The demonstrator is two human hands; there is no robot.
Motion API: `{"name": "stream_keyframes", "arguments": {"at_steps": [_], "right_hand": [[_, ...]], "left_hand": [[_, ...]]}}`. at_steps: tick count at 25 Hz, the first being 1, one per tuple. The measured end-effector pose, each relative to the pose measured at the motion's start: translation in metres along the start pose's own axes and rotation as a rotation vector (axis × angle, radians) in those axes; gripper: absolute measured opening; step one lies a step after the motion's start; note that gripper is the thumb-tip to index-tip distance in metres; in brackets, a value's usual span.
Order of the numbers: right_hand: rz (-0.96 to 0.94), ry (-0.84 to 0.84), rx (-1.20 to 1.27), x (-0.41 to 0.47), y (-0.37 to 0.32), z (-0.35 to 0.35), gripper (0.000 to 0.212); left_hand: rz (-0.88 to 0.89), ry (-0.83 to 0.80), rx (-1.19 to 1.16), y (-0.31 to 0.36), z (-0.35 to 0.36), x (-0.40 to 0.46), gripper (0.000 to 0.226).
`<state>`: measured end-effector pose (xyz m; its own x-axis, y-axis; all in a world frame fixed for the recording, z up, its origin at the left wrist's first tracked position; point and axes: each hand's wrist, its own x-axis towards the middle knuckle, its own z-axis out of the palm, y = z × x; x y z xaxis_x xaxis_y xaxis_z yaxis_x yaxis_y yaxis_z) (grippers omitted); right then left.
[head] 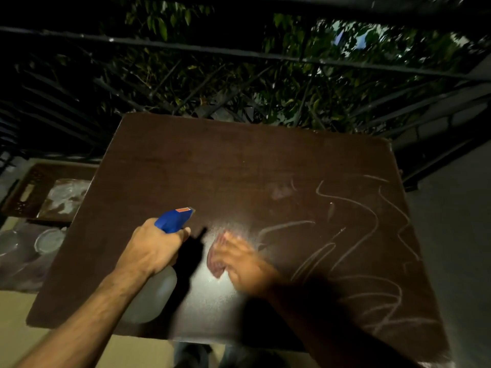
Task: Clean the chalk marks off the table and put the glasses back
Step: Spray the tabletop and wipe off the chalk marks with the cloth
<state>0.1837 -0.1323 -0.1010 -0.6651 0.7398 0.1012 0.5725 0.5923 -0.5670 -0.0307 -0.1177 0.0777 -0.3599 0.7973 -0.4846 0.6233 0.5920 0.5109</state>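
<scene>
A: Brown table point(186, 160), dark top, chalk marks point(353, 235) across its right half; the left half looks bare. Step in hand: cleaning, not the glasses.

B: Hands?

A: Left hand point(152, 248) is clamped round the neck of a spray bottle point(159, 285), blue nozzle pointing out over the table, one finger at the trigger. Right hand point(239, 258) lies flat, fingers together, pressing a reddish cloth point(216, 261) onto the wood at the near middle. That hand is blurred, so I judge it is mid-wipe.

B: Wet patch?

A: A pale sheen around the cloth, lit brightly; I judge it to be spray, though I cannot say for sure.

B: The glasses?

A: Off the table. Some clear glassware point(49, 240) sits low to the left, beside a tray point(39, 192); too dim to say how many pieces, or whether they are the glasses meant.

B: Next move?

A: Judgement only: the cloth needs to travel right, over the nearest strokes, with more spray there first. Marks near the right edge are well apart from the cloth. Glasses come last
</scene>
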Motion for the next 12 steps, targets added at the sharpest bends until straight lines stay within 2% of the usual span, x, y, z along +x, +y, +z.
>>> {"name": "stream_keyframes", "arguments": {"at_steps": [3, 7, 10, 12], "right_hand": [[-0.149, 0.009, -0.109, -0.039, -0.021, 0.019, 0.051], [-0.169, -0.007, -0.068, -0.041, -0.009, 0.006, 0.05], [0.02, -0.016, -0.074, -0.01, 0.037, -0.033, 0.052], [0.248, 0.121, -0.086, 0.017, 0.085, -0.065, 0.048]], "left_hand": [[0.044, -0.039, 0.022, 0.012, 0.003, 0.001, 0.026], [0.112, -0.096, 0.085, 0.028, 0.014, 0.003, 0.025], [0.112, -0.074, 0.043, 0.032, 0.018, 0.005, 0.031], [0.102, -0.064, 0.041, 0.029, 0.02, 0.005, 0.035]]}}
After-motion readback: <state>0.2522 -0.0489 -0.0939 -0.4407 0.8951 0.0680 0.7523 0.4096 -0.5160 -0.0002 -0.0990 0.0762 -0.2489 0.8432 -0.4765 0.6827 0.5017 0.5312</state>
